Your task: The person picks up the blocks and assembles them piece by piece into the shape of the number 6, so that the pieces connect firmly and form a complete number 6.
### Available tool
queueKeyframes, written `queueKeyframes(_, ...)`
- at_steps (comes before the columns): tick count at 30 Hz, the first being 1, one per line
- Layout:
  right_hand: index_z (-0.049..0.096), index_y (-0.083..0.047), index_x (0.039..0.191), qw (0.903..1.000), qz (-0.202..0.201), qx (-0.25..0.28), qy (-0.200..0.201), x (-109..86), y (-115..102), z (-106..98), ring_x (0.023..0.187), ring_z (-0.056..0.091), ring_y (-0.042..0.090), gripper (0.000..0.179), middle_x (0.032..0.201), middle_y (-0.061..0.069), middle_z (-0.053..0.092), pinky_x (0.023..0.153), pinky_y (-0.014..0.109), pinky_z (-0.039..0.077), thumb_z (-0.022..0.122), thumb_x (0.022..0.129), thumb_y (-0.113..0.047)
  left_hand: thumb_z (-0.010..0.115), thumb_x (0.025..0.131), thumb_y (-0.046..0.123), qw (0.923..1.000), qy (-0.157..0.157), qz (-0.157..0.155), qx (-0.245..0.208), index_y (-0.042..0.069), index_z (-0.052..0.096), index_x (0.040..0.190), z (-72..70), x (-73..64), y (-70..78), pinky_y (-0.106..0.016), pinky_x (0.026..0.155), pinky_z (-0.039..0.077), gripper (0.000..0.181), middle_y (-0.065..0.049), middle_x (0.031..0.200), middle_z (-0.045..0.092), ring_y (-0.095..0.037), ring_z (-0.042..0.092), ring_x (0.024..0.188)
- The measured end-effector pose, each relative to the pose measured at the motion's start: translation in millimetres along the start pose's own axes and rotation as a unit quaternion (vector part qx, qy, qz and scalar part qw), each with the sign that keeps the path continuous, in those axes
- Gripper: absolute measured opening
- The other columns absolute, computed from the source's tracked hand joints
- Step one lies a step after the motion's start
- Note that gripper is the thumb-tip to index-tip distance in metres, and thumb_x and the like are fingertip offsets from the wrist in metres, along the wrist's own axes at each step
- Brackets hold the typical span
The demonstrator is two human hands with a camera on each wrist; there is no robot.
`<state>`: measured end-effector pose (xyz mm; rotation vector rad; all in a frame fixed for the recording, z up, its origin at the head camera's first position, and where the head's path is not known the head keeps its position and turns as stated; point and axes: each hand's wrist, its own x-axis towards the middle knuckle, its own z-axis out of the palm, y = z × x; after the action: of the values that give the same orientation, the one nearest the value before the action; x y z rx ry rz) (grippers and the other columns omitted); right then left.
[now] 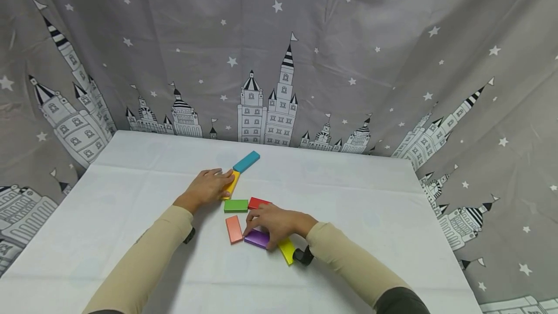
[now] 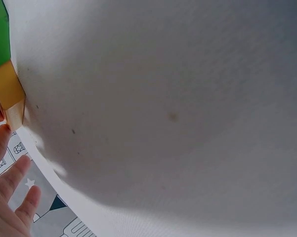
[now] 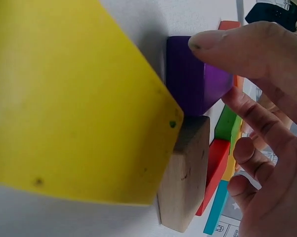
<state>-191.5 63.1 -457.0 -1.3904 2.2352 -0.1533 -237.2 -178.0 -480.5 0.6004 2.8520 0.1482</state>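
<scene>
In the head view my left hand point(image 1: 207, 188) holds an orange-yellow block point(image 1: 232, 187) between thumb and fingers. One end of that block meets a blue block point(image 1: 246, 161); the other lies close to a green block point(image 1: 236, 206). My right hand point(image 1: 276, 222) pinches a purple block point(image 1: 256, 239), thumb on one end and index finger at the other. A yellow block point(image 1: 286, 251) stands by its right end, and a salmon block point(image 1: 234, 229) by its left. Beyond the purple one, the right wrist view shows a plain wooden block point(image 3: 185, 182), hidden under the hand from above.
A red block point(image 1: 258, 202) adjoins the green one, partly covered by my right fingers. The blocks lie on a white cloth-covered table point(image 1: 370, 197). Behind it hangs a grey curtain point(image 1: 331, 23) printed with castles and stars.
</scene>
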Motion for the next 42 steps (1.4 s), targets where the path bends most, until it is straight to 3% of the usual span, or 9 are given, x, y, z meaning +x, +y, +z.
queueKeyframes(16,0.06,-0.038,0.128,0.9993,-0.025,-0.021,-0.015,3.9,9.2,-4.9,0.122,0.041,0.009,0.058,0.134,-0.01,0.048,0.106,0.03,0.033,0.081,0.076,-0.022,0.063,0.09,0.037,1.0,-0.001,-0.009,0.003,0.008,0.041,0.146,-1.8,3.4,2.5,-0.059,0.111,0.024,0.067,-0.011,0.153,0.035,-0.041,0.033,0.137)
queueKeyframes(42,0.061,-0.036,0.129,0.999,-0.038,-0.008,-0.021,5.6,9.2,-3.2,0.124,0.041,0.011,0.058,0.136,-0.009,0.048,0.102,0.025,0.036,0.081,0.077,-0.019,0.062,0.091,0.036,1.0,0.0,-0.001,-0.001,0.007,0.04,0.146,0.0,2.6,-0.3,-0.059,0.111,0.024,0.066,-0.011,0.153,0.035,-0.041,0.032,0.137)
